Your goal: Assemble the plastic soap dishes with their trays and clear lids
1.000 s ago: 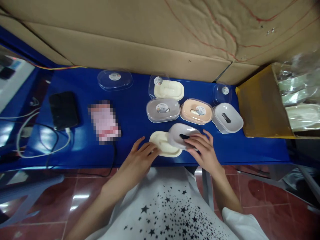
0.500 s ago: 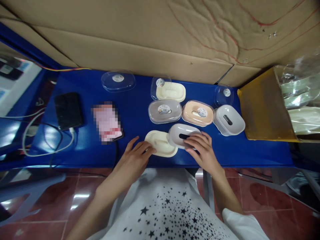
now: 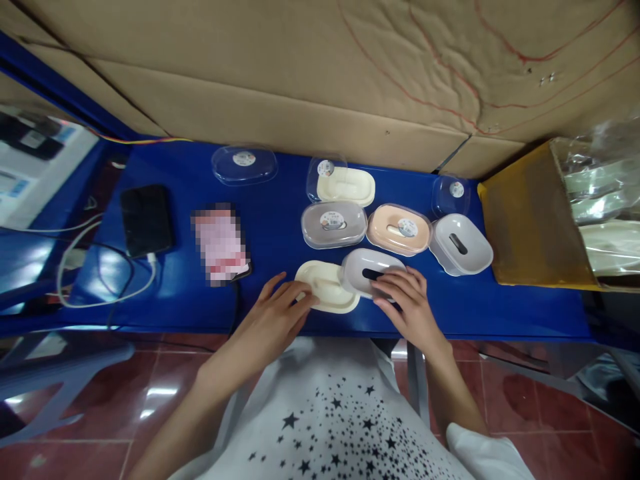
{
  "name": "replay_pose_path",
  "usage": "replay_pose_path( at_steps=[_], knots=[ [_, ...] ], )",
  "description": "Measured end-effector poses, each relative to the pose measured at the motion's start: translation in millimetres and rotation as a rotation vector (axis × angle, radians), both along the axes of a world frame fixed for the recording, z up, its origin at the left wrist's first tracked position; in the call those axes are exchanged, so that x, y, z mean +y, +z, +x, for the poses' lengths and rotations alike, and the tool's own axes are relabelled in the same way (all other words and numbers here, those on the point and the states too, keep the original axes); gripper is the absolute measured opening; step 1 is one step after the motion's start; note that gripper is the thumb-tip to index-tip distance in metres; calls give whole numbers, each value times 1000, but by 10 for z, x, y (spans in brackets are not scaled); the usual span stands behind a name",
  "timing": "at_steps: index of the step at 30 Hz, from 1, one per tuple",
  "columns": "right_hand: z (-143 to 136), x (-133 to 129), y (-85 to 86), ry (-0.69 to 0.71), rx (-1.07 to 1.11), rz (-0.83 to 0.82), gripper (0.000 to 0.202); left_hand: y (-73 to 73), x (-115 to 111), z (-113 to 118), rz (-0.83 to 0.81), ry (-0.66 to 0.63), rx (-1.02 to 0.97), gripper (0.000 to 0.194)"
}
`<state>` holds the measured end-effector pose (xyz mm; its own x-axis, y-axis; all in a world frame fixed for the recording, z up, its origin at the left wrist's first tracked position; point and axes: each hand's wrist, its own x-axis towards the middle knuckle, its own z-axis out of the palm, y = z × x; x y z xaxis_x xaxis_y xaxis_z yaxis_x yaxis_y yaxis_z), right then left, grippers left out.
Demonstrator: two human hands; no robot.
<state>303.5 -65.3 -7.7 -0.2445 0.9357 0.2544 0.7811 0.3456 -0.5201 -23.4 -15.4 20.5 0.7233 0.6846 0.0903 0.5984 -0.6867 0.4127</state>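
In the head view, a cream oval soap dish tray (image 3: 325,303) lies near the table's front edge. My left hand (image 3: 283,303) holds it at the left end, thumb and fingertips on the rim. A grey soap dish (image 3: 354,267) with a dark slot in its base overlaps the tray's right end. My right hand (image 3: 404,297) grips this dish by its right side, fingers reaching over the rim, partly covering the slot. Just behind stand a lidded grey soap dish (image 3: 320,233), a lidded peach soap dish (image 3: 385,233) and another slotted grey dish (image 3: 467,253).
Farther back lie clear lids (image 3: 250,175) with round labels and another cream dish (image 3: 360,183). To the left are a phone (image 3: 220,243) and a black power bank (image 3: 146,220) with a white cable. A cardboard box (image 3: 525,220) of bagged pieces stands right; cardboard lines the back.
The whole view has shifted slightly, moving the table's things a little to the right. Both hands keep the same hold, and the two dishes stay overlapped.
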Motion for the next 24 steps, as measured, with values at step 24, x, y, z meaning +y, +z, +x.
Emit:
replay_pose_path(
  at_steps=[24],
  knots=[
    [-62, 2499, 541, 323, -669, -140, 40, -160, 1490, 123, 51, 520, 341, 73]
  ],
)
